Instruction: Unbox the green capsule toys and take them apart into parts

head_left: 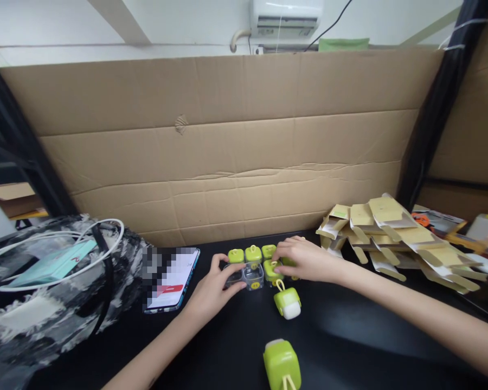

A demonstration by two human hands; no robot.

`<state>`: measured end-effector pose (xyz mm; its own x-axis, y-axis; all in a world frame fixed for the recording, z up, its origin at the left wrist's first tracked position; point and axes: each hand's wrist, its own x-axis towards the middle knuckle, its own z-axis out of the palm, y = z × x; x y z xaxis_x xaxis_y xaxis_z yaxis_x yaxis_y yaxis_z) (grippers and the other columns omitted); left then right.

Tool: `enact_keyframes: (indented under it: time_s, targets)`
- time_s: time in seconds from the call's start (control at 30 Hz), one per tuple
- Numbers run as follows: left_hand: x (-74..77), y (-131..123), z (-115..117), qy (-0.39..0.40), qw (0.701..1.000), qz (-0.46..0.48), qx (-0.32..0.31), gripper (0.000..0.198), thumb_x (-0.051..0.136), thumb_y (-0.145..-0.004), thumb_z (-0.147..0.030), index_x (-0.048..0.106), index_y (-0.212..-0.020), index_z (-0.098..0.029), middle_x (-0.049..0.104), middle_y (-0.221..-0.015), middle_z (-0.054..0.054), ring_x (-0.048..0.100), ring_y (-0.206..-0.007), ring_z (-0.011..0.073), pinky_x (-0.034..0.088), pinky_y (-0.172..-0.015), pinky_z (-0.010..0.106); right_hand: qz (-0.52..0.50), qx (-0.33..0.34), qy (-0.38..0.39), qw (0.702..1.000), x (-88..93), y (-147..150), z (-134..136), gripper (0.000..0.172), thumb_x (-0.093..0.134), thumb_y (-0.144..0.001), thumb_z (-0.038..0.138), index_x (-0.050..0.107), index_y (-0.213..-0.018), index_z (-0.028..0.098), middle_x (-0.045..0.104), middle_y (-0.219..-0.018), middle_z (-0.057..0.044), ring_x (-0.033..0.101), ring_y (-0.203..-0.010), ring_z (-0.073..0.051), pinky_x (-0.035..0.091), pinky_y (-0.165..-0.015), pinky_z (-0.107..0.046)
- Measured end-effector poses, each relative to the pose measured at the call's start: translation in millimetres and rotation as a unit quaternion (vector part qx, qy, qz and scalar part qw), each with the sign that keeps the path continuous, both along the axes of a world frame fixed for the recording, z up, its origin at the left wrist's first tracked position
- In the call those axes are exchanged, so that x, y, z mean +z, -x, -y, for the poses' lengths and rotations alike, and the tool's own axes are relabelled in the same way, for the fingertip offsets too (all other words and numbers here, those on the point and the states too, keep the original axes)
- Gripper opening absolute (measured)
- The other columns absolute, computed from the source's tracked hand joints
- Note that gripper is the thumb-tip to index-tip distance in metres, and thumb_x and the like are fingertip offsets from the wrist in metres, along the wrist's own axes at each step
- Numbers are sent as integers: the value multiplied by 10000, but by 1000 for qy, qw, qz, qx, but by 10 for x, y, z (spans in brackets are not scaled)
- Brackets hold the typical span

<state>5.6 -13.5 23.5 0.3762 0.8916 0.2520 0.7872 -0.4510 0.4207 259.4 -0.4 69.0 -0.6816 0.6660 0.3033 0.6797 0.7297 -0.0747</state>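
Observation:
Small boxes stand close together on the black table. Several have lime-green tops with loops, such as the green-topped box (252, 253) in the back row. My left hand (216, 285) curls its thumb and fingers around a clear plastic box (232, 275) at the front left. Beside that one is another clear box (254, 277) with a yellow round sticker. My right hand (303, 260) has its fingertips on a green-topped box (273, 272) at the right of the group and partly hides those behind. In front lies a green-and-white case (288, 302) with a loop; nearer me is a second green case (282, 364).
A phone (174, 284) lies to the left, beside a black-and-grey fabric heap (44, 314) with white cables (122, 233). On the right is a pile of flattened cartons (394, 227). A tall cardboard sheet (236, 146) rises behind the table.

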Motion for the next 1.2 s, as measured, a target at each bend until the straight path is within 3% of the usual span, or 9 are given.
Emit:
enact_keyframes:
  time_s: [0.17, 0.33, 0.5, 0.6, 0.73, 0.83, 0.97, 1.07, 1.2]
  targets:
    - [-31, -42, -12, -19, 1000, -13, 3, 332, 527, -840, -354, 533, -1166, -294, 343, -1138, 43, 556, -695, 136, 522, -706, 368, -30, -9, -10, 999, -88, -3, 20, 112, 608, -849, 304, 649, -885, 206, 675, -873, -34, 616, -865, -215, 413, -789, -356]
    - [-33, 23, -1, -19, 999, 27, 1, 572, 567, -806, -367, 316, -1313, -283, 345, -1200, 67, 568, -703, 133, 534, -705, 358, -77, -13, -33, 996, -151, 4, 14, 139, 533, -896, 259, 641, -848, 187, 657, -817, -41, 611, -834, -221, 414, -787, -384]
    - [49, -29, 156, -142, 989, 34, 13, 492, 533, -832, -348, 293, -1239, -209, 435, -1170, 104, 496, -1077, 274, 426, -922, 472, -174, -9, -60, 983, -18, 10, 93, 148, 484, -923, 268, 601, -882, 187, 613, -1019, -79, 564, -960, -215, 421, -845, -373]
    - [117, -134, 337, -75, 993, 89, -25, 448, 528, -836, -352, 307, -1203, -224, 453, -1148, 94, 510, -1030, 239, 433, -906, 441, -219, 1, -56, 974, 35, 99, 265, 133, 470, -934, 271, 574, -896, 198, 616, -995, -60, 555, -952, -191, 436, -831, -332]
    - [172, -218, 495, 73, 985, 109, -109, 547, 674, -718, -325, 384, -1176, -243, 508, -1146, 59, 519, -1033, 230, 423, -917, 393, -225, 55, 3, 973, -67, 294, 537, 75, 535, -903, 242, 580, -856, 206, 644, -931, -23, 562, -907, -177, 429, -818, -314]
    - [166, -210, 501, 157, 970, 111, -151, 442, 673, -692, -242, 449, -1072, -211, 559, -1097, 47, 538, -1023, 218, 419, -916, 356, -172, 70, 36, 982, -203, 394, 650, 73, 528, -903, 227, 583, -863, 200, 654, -950, -27, 570, -922, -179, 422, -814, -316]
    - [132, -169, 446, 199, 959, 127, -156, 436, 660, -695, -227, 429, -1063, -193, 555, -1109, 56, 534, -1038, 209, 416, -919, 337, -146, 63, 44, 986, -300, 430, 652, 126, 497, -922, 246, 599, -871, 192, 673, -894, -32, 595, -902, -185, 421, -816, -325]
    - [97, -156, 420, 211, 959, 115, -147, 472, 682, -676, -239, 430, -1072, -198, 558, -1088, 48, 543, -1021, 214, 428, -904, 342, -211, 38, 49, 976, -210, 385, 619, 161, 479, -930, 288, 606, -886, 199, 683, -874, -31, 615, -844, -180, 443, -784, -312]
    - [118, -156, 435, 181, 970, 96, -134, 427, 703, -655, -257, 490, -1023, -218, 556, -1074, 36, 540, -1005, 221, 424, -908, 356, -300, -5, 59, 952, 101, 117, 583, 188, 457, -928, 347, 582, -912, 207, 678, -917, -34, 619, -848, -181, 468, -765, -296]
